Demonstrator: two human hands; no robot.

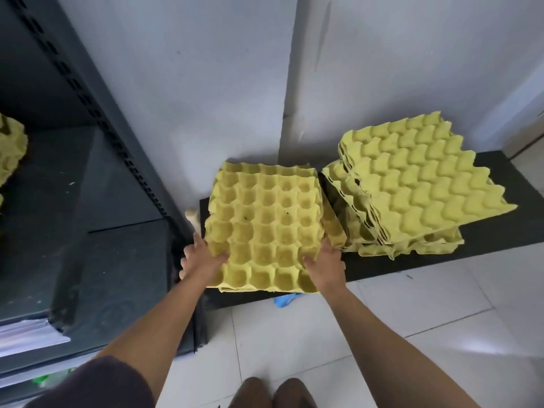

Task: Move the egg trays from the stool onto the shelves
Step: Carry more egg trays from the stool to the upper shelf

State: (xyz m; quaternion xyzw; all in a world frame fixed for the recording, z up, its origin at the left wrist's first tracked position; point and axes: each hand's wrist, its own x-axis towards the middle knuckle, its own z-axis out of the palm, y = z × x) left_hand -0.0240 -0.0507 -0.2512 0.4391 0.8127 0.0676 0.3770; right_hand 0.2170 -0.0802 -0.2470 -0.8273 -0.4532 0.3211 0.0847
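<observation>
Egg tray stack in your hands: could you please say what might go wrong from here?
1. The left hand and right hand grip the egg tray stack only at its near corners, so trays may sag or slip.
2. The tilted pile sits right beside it on the stool; lifting could topple it.
3. The shelf post close on the left may snag it.
</observation>
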